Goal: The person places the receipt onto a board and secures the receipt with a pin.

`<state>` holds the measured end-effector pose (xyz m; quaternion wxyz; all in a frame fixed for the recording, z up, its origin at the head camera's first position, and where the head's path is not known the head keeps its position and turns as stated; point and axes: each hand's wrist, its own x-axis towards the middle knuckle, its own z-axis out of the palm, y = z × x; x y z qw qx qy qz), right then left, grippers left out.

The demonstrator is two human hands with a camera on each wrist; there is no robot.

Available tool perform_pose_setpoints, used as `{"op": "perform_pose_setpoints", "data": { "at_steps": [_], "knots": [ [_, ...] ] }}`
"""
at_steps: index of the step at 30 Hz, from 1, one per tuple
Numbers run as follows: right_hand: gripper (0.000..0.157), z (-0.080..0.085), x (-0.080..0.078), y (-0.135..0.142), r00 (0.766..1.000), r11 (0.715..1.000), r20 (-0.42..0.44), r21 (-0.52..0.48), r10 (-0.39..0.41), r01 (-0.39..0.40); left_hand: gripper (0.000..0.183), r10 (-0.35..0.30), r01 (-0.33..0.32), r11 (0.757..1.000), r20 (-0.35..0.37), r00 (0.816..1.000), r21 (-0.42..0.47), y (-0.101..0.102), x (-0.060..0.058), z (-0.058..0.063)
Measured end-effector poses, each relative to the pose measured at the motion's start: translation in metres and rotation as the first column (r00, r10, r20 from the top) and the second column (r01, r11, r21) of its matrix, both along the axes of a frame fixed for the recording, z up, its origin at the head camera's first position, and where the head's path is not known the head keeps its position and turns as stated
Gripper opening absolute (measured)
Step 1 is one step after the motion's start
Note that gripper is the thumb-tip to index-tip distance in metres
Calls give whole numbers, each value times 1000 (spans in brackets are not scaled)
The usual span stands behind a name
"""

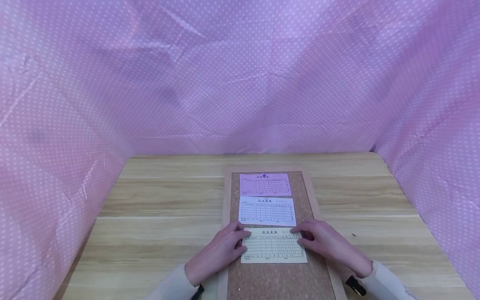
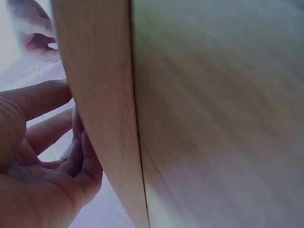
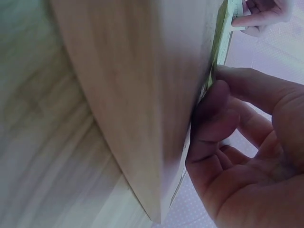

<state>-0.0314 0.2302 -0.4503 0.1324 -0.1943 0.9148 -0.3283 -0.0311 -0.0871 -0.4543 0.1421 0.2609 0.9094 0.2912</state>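
Note:
A pale yellow printed receipt slip (image 1: 275, 250) lies over the cork board (image 1: 281, 281), below a white slip (image 1: 267, 211) and a pink slip (image 1: 265, 186). My left hand (image 1: 225, 243) holds the yellow slip's left edge, thumb and index finger on the paper. At its upper right edge, my right hand (image 1: 322, 239) holds it the same way, other fingers curled. In the left wrist view, the left hand (image 2: 42, 156) is beside the board's wooden frame (image 2: 95, 80). The right hand (image 3: 256, 142) shows at the frame's other side in the right wrist view.
A purple pushpin (image 1: 264, 176) sits at the top of the pink slip, and a pale pin (image 1: 266, 198) tops the white one. The board rests on a wood-grain table (image 1: 168, 208). Pink dotted cloth (image 1: 240, 83) surrounds the back and sides. A small dark speck (image 1: 354, 234) lies on the right.

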Motion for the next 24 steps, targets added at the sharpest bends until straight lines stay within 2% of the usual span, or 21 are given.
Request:
{"op": "perform_pose_setpoints", "data": {
  "at_steps": [4, 10, 15, 21, 24],
  "knots": [
    [24, 0, 1, 0, 1000, 1000, -4, 21, -5, 5, 36, -22, 19, 999, -78, 997, -44, -1, 1, -2],
    [27, 0, 1, 2, 1000, 1000, -24, 25, 1, 0, 40, -69, 46, 993, -219, 973, -109, -4, 1, -6],
    [28, 0, 1, 4, 999, 1000, -40, 19, 7, -7, 48, -104, 74, 988, -233, 967, -134, -8, 2, -5],
    [28, 0, 2, 6, 999, 1000, -41, 13, 9, -8, 49, -124, 88, 984, -242, 962, -154, -12, 1, -3],
    [29, 1, 4, 7, 997, 1000, -71, 7, 27, -26, 49, -129, 96, 984, -234, 964, -151, -13, 0, -3]
  ]
}}
